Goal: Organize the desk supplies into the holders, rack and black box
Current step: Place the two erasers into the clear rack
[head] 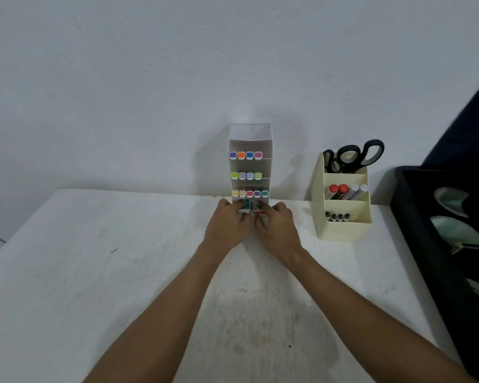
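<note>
A tall white rack (250, 134) stands against the wall at the back of the white desk (94, 272). Its upper three shelves hold rows of markers (245, 155) with coloured end caps. Both my hands are at the rack's lowest shelf. My left hand (227, 226) grips a green-and-white marker (51, 207) at the shelf mouth. My right hand (277, 228) holds a white marker with red on it (259, 212) right beside it. My fingers hide most of both markers and the bottom shelf.
A cream tiered holder (343, 228) stands right of the rack, with black scissors (354, 158) in the back, red-capped and grey markers (343, 190) in the middle and dark pens (336, 217) in front. A black box (415, 244) with pale round items fills the right edge.
</note>
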`<state>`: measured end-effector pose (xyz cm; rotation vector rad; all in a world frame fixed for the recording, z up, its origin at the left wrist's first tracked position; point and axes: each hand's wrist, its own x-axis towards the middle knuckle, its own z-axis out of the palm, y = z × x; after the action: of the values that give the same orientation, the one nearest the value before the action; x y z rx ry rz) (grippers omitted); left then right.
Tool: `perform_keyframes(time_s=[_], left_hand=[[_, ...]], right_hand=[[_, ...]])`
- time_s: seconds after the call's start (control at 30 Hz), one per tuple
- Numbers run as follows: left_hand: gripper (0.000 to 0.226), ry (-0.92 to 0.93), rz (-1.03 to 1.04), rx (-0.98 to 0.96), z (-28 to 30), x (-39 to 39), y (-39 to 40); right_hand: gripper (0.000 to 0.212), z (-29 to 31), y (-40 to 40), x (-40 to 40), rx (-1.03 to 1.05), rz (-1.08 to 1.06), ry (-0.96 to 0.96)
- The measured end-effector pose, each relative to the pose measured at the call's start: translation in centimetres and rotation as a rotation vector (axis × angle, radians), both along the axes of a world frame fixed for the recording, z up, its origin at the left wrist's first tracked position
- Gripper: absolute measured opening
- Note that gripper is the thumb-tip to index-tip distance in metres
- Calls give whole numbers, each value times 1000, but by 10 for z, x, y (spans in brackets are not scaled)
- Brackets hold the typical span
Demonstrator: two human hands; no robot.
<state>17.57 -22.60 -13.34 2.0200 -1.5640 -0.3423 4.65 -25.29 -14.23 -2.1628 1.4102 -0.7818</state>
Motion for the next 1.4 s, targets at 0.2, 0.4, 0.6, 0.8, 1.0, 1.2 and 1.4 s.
perform_keyframes(time_s=[0.2, 0.4, 0.6, 0.8, 1.0, 1.2, 1.4], left_hand=[[35, -109, -24, -5, 1, 8, -4], [32, -130, -40, -4, 0, 10, -8], [34, -125, -49, 29, -1, 11, -9], [42, -122, -85, 145, 0, 11, -12], [39, -135, -78, 152, -3, 9, -11], [51, -132, -110, 176, -2, 8, -9], [57, -109, -54, 133, -7, 4, 12]], right_hand=[[35, 0, -5, 0, -20, 2, 29], [29, 3, -9, 5, 24, 7, 10], [30, 3, -12, 7, 32, -5, 27], [32, 0, -18, 7, 32, 21, 122], [30, -5, -22, 9, 45, 45, 241], [52, 0, -21, 5, 93, 92, 309], [57, 0, 1, -4, 48, 114, 259]])
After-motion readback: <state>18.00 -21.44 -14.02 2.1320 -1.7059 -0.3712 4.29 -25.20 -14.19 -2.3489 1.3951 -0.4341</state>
